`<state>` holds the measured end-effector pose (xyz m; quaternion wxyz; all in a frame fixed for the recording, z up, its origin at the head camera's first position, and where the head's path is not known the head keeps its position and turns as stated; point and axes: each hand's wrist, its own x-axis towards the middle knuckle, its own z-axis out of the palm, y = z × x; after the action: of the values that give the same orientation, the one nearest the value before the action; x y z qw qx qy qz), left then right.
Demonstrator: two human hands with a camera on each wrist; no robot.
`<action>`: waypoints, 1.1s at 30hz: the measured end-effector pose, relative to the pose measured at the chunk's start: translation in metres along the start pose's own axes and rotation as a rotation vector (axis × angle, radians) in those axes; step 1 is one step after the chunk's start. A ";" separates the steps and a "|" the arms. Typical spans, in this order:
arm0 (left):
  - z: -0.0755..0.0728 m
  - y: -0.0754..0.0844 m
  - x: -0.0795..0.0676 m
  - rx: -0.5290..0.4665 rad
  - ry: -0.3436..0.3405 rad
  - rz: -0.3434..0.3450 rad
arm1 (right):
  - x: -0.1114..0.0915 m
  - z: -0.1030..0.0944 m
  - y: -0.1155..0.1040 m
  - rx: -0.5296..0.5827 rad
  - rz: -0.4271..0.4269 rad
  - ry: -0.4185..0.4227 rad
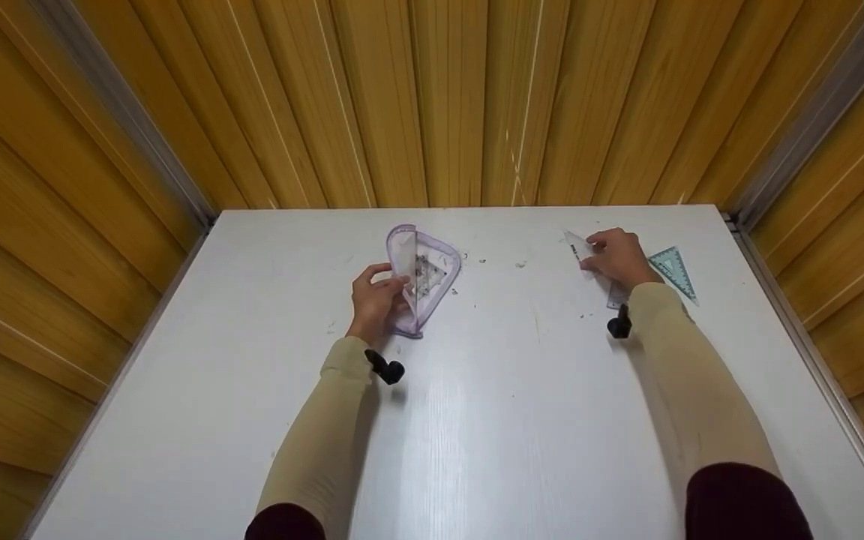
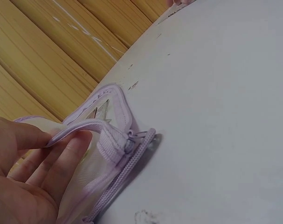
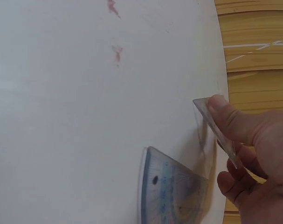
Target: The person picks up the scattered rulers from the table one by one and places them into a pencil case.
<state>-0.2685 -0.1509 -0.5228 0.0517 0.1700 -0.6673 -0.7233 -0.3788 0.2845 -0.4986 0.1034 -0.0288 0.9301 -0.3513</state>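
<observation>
My left hand pinches the raised edge of a see-through pouch with lilac trim. The pouch lies open on the table, and its lilac zip runs along the near side in the left wrist view. Inside it shows something clear with dark markings, partly hidden. Over at the right, my right hand pinches a clear set square between thumb and fingers, tilted above the table. A clear protractor with blue markings lies beneath that hand. Just right of the wrist lies a teal set square.
The white table carries small dark marks between the hands. Yellow wood-look panels stand behind it and on both sides, with grey metal posts at the corners.
</observation>
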 end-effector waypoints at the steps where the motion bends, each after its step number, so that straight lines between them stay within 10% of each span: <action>1: 0.000 0.000 0.000 0.003 0.001 0.000 | 0.000 0.000 0.000 0.004 -0.002 0.001; 33: 0.000 0.001 0.000 0.037 -0.001 0.022 | -0.011 -0.004 -0.011 0.145 -0.063 0.116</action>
<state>-0.2688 -0.1514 -0.5219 0.0562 0.1632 -0.6825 -0.7102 -0.3693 0.2803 -0.4866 0.0401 -0.0303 0.9052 -0.4221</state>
